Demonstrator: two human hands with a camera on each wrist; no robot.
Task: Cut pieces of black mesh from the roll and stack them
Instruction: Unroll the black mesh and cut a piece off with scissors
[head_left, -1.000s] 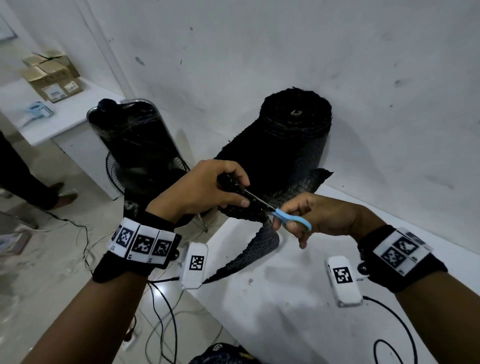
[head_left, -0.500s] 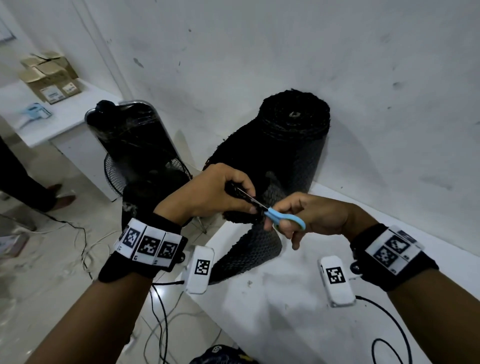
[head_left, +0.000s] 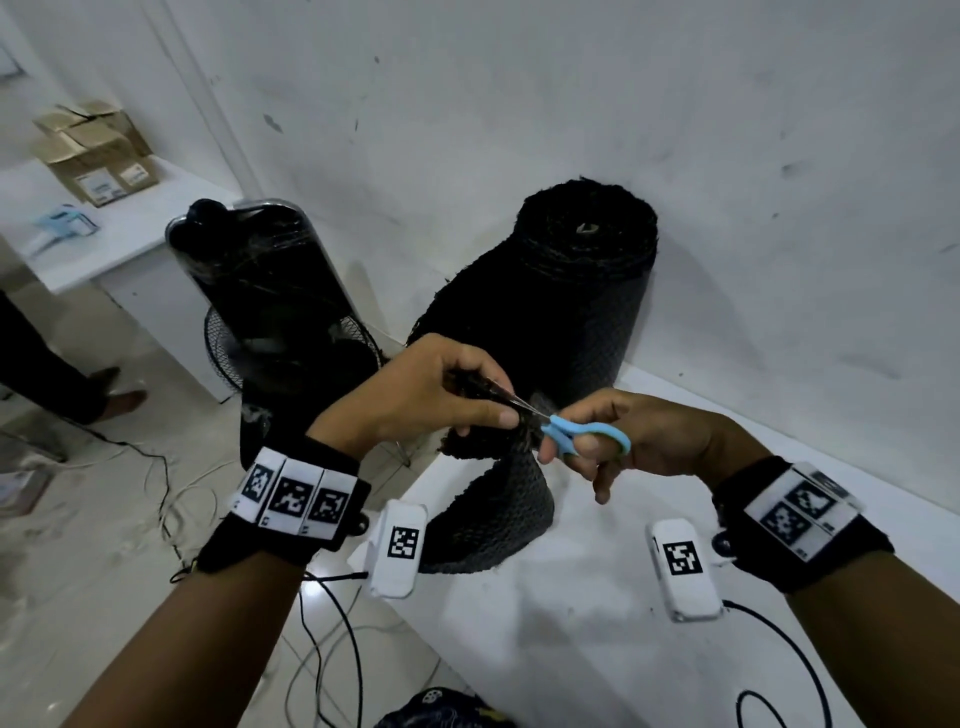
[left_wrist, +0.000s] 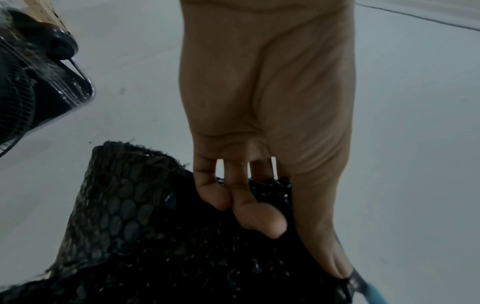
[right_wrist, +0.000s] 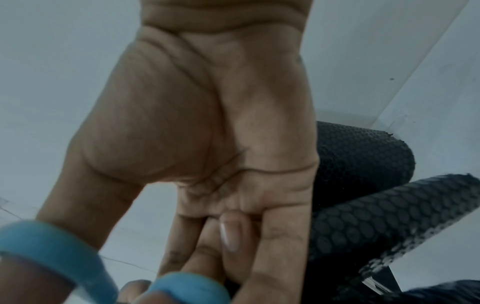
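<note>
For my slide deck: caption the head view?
Left hand grips black mesh while right hand cuts with blue scissors.

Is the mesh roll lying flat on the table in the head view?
No, the mesh roll stands upright on the white table against the wall, its rolled end facing up.

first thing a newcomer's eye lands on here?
The two hands meeting mid-frame: the right hand works blue-handled scissors into black mesh that the left hand pinches taut. Behind them the big upright mesh roll stands on the white table against the wall, a black fan to its left.
</note>
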